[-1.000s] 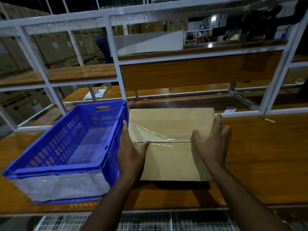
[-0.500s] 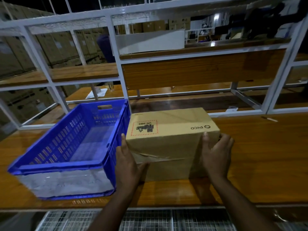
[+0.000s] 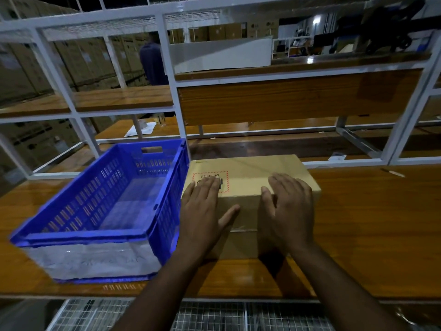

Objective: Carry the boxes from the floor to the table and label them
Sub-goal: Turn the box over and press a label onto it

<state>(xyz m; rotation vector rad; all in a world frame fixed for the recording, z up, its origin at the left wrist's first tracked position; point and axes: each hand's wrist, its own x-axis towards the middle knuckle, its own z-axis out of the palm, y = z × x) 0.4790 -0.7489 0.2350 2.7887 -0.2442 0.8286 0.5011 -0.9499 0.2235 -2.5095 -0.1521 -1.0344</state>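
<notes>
While both hands lie flat on the cardboard box [image 3: 253, 177], neither one curls round it. Left hand [image 3: 204, 206]: fingers straight and close together, tips resting over the red-bordered printed mark [image 3: 211, 181] at the top's left part; thumb spread wide to the right across the near face. Right hand [image 3: 290, 209]: fingers straight, slightly fanned, resting on the top near its right part, palm draped over the near upper edge; thumb points up along that edge.

Box sits on the tabletop [image 3: 370, 223], a little left of centre, set back from the near edge. Its left side is just beside the blue crate [image 3: 100, 201]; whether they touch I cannot tell. Crate takes the tabletop's left part, a pale sheet on its near wall.

Bare wood runs from the box's right side toward the right edge. White rack frame [image 3: 171, 75] stands along the far edge.
</notes>
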